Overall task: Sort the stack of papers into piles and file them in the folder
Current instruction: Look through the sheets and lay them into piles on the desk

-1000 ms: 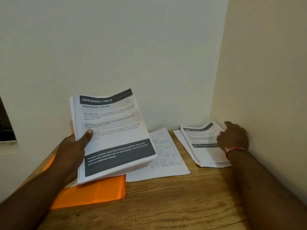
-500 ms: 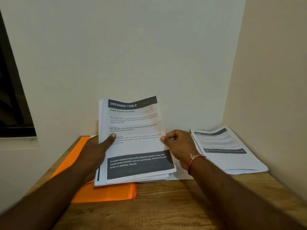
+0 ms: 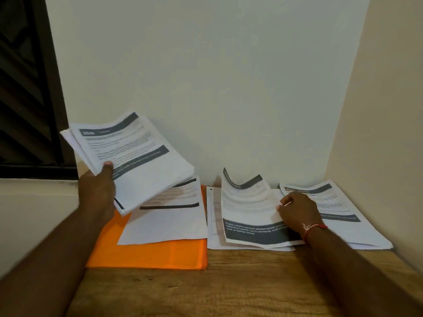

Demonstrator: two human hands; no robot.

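My left hand (image 3: 98,188) grips a thick stack of printed papers (image 3: 135,156), raised and tilted above the left of the desk. My right hand (image 3: 297,211) pinches the right edge of a single curled sheet (image 3: 249,211) with dark bands, low over the middle pile (image 3: 212,220). An orange folder (image 3: 148,252) lies flat on the desk with a loose sheet (image 3: 164,220) on top of it. Another pile of printed sheets (image 3: 338,216) sits at the far right by the wall.
The wooden desk (image 3: 229,287) fits into a corner, with white walls close behind and on the right. A dark window frame (image 3: 25,88) and a pale sill stand at the left.
My right hand has pulled the top sheet off the stack and carried it right and down over the middle pile. My left hand has swung the stack up and to the left.
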